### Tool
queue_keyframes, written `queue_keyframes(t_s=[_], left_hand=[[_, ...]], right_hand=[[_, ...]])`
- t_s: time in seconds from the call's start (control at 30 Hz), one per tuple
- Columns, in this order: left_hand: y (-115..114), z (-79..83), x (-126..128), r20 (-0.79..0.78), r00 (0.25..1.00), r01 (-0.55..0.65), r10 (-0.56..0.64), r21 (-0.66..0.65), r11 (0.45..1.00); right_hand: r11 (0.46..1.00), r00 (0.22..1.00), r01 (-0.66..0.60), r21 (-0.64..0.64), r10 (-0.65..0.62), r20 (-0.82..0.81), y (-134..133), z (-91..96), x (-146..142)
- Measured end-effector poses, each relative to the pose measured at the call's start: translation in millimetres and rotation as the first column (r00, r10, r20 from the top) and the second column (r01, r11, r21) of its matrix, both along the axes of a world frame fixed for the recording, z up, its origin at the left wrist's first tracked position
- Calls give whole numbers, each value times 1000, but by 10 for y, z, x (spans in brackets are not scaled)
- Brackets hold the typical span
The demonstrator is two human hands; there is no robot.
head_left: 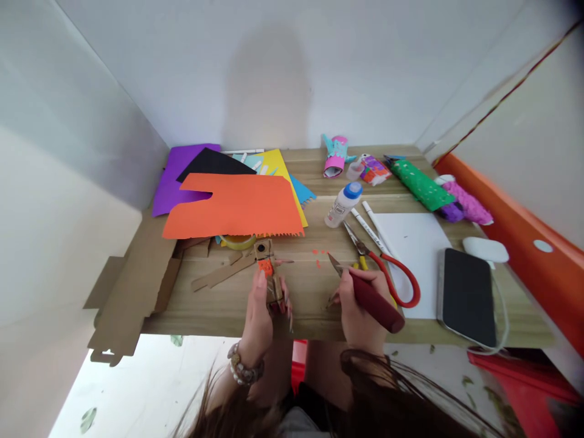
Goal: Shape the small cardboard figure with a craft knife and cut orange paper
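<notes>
My left hand (pixel 261 311) is shut on a small cardboard figure (pixel 270 275), which stands upright near the table's front edge. A bright orange paper patch (pixel 265 267) is stuck on its front, and my fingers hide part of its lower end. My right hand (pixel 360 311) grips a craft knife with a dark red handle (pixel 375 302). Its pointed metal blade (pixel 334 264) sticks out to the left, apart from the figure. Tiny orange paper scraps (pixel 319 255) lie on the wood between my hands.
Red-and-yellow-handled scissors (pixel 360 248) lie beside my right hand on a white sheet (pixel 417 255). A glue bottle (pixel 343 205), a black-screened phone (pixel 468 298), an orange card sheet (pixel 232 207) and cardboard offcuts (pixel 137 286) surround the work area. Walls enclose the back and sides.
</notes>
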State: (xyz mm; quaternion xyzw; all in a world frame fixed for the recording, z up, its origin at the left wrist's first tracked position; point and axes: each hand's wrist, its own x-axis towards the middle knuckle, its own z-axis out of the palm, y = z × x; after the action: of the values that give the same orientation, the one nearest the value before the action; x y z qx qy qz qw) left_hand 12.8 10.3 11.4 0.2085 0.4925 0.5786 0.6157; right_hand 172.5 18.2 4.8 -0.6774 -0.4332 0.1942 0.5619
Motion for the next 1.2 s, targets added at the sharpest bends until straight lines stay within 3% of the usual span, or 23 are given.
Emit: queue_keyframes(t_s=[0.13, 0.2, 0.27, 0.37, 0.47, 0.53, 0.6, 0.7, 0.9, 1.03, 1.2], left_hand=[[-6, -26, -10, -5, 1000, 13, -13, 31, 999], [-5, -28, -11, 9, 1000, 14, -15, 30, 999], [4, -19, -10, 26, 1000, 14, -15, 19, 1000], [28, 11, -7, 50, 999, 16, -17, 8, 1000], [41, 35, -1, 64, 998, 19, -19, 9, 1000], [32, 37, 4, 60, 998, 24, -24, 10, 1000], [12, 26, 7, 40, 999, 29, -30, 20, 999], [-19, -5, -1, -20, 999, 38, -37, 52, 998], [-47, -20, -22, -172, 984, 57, -42, 82, 995], [-45, 49, -3, -186, 982, 54, -36, 96, 994], [-60, 92, 10, -174, 984, 47, -30, 94, 994]], right_hand=[[1000, 995, 12, 27, -15, 96, -1, 32, -51], [987, 994, 51, 150, -64, 86, 5, 11, -55], [936, 996, 38, 350, -64, 62, -3, -23, -39], [833, 988, -141, 535, 156, 19, -73, -57, -14], [847, 904, -275, 455, 389, -177, -196, -62, -27], [858, 839, -344, 382, 463, -285, -268, -61, -56], [836, 812, -394, 382, 511, -282, -311, -53, -89], [806, 822, -411, 425, 530, -210, -326, -18, -126], [755, 793, -548, 359, 606, -63, -333, 15, -113], [779, 835, -497, 382, 549, -33, -326, -10, -145], [769, 860, -482, 420, 508, 57, -278, 82, -215]])
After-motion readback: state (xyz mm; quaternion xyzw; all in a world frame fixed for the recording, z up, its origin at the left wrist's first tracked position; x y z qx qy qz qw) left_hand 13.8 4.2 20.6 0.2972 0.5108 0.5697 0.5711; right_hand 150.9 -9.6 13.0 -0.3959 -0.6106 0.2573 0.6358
